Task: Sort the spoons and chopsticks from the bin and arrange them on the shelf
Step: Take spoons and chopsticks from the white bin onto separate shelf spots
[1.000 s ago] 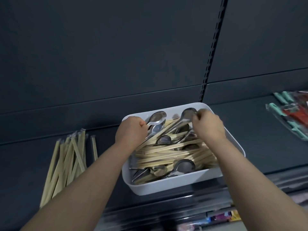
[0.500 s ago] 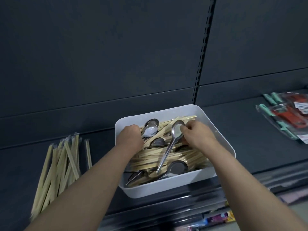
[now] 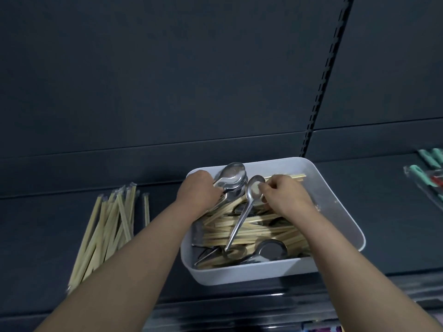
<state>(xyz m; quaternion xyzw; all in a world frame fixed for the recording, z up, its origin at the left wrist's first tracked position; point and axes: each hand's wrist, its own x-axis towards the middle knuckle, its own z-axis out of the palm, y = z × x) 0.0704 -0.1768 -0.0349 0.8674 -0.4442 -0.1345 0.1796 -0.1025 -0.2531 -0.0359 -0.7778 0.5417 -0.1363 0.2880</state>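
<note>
A white bin stands on the dark shelf, filled with wooden chopsticks and metal spoons. My left hand grips a bunch of spoons by their handles at the bin's back left corner. My right hand pinches the bowl of a single spoon, whose handle slants down over the chopsticks toward the front. More spoons lie at the bin's front wall.
A fanned pile of wrapped chopsticks lies on the shelf left of the bin. Packaged items with teal and red parts sit at the far right. A slotted upright runs up the dark back panel.
My right hand took a spoon by its bowl and lifted it toward the left hand's bunch. The left hand kept its spoons. The view drifted a little.
</note>
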